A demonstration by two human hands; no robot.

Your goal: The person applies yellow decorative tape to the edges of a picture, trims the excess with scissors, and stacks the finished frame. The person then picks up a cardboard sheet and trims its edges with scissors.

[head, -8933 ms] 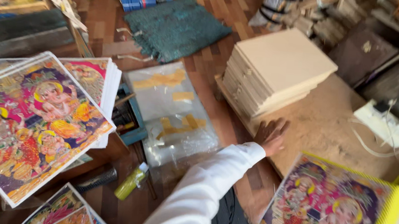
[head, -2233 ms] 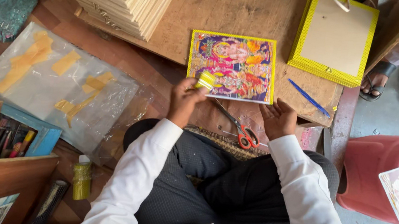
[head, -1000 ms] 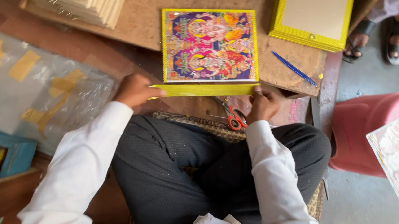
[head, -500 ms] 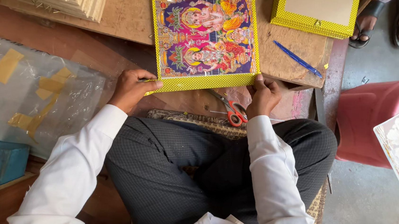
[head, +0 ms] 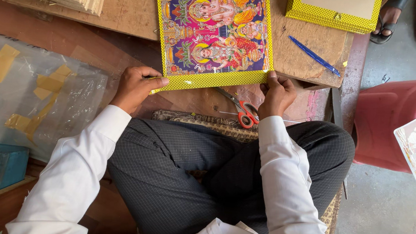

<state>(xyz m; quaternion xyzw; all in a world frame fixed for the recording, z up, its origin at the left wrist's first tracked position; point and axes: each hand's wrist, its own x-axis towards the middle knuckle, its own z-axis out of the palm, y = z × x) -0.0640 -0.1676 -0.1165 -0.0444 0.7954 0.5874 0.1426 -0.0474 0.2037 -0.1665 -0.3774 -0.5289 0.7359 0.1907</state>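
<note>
While two hands, left hand (head: 135,85), right hand (head: 275,92), pinch one picture (head: 213,35), one scissors (head: 241,108).

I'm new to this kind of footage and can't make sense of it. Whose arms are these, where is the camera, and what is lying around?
The camera sits on a person's head and looks down, so the white-sleeved arms are their own. They sit cross-legged. The left hand and right hand each press a near corner of a colourful picture with a yellow dotted border, lying on a wooden board. Red-handled scissors lie beside the right hand, a blue pen on the board. A clear plastic sheet lies to the left, a red stool to the right.
</note>
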